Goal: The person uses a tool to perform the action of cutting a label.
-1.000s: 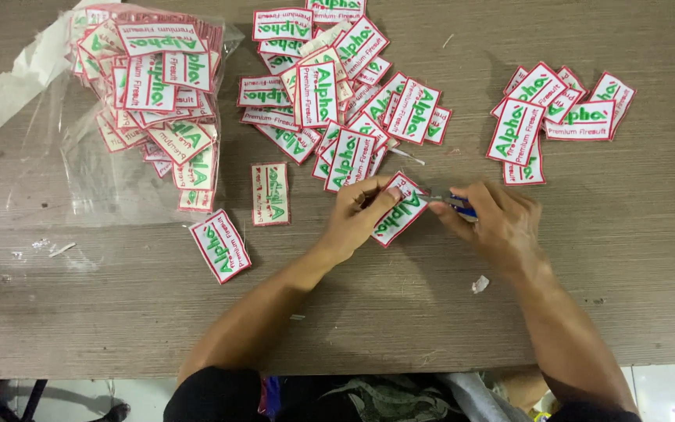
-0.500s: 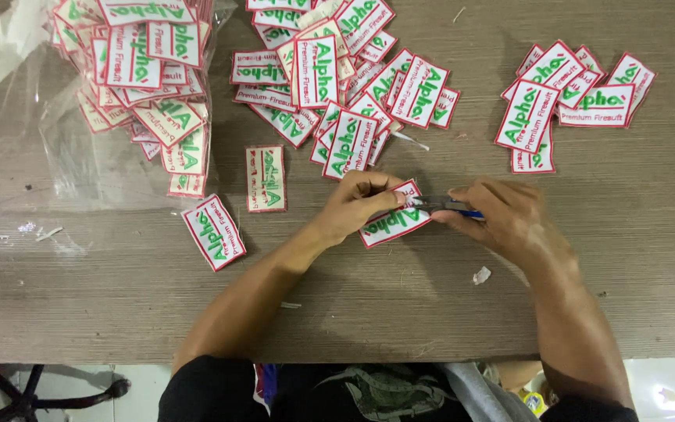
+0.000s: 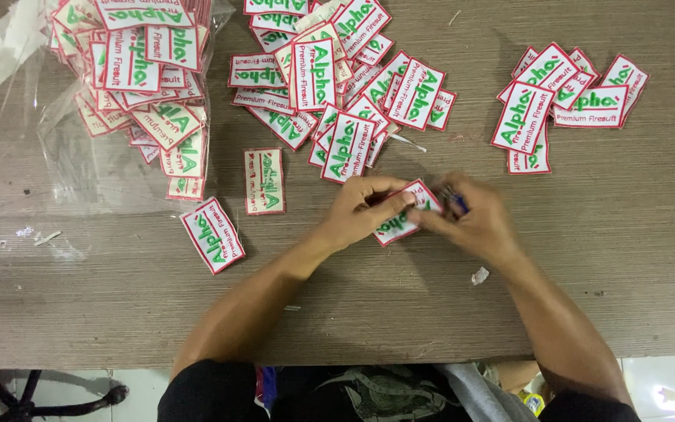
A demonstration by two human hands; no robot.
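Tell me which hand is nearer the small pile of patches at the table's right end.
Right. The right hand sits below and just left of that pile; the left hand is farther left, holding a patch.

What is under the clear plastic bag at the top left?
Bare wooden table shows through the clear plastic bag. A heap of red-edged white patches lies on it, hiding whatever is beneath them.

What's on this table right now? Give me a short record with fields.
surface: grey wood-grain table
left hand: pinches a white patch with red border and green lettering
right hand: on the same patch, holding a small dark blue-tipped tool, kind unclear
middle pile: many matching patches, overlapping
right pile: smaller stack
left pile: patches on a clear plastic bag
loose patches: two lie apart
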